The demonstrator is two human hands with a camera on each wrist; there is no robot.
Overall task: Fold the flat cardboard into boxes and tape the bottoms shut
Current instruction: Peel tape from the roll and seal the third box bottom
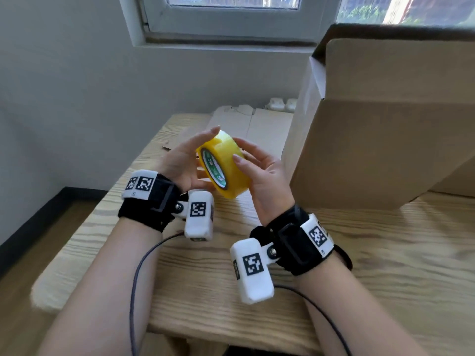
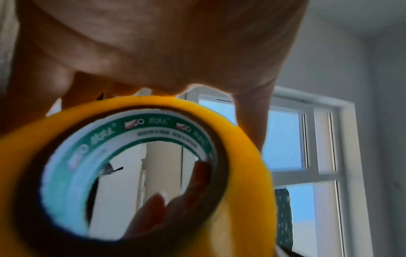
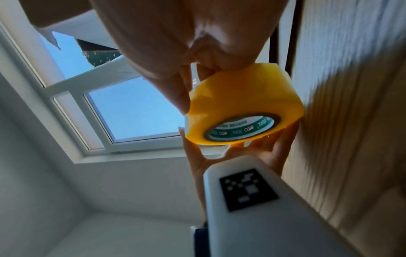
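Note:
A yellow tape roll (image 1: 223, 165) with a green and white core is held in the air above the wooden table (image 1: 372, 265), between both hands. My left hand (image 1: 189, 160) holds its left side, index finger straight along the far rim and thumb underneath. My right hand (image 1: 258, 170) grips the right side, thumb on the outer face. The left wrist view looks through the roll (image 2: 241, 139) under my left palm (image 2: 164, 43). In the right wrist view the roll (image 3: 237, 97) sits between my right hand (image 3: 197, 43) and my left hand (image 3: 263, 153). A tall folded cardboard box (image 1: 385, 129) stands just to the right.
Flat cardboard sheets (image 1: 252, 129) lie at the back of the table behind the hands. Small white objects (image 1: 280, 104) sit by the wall under the window. The table's left edge (image 1: 84, 227) drops to the floor. Dark cables (image 1: 136, 278) trail from both wrist cameras.

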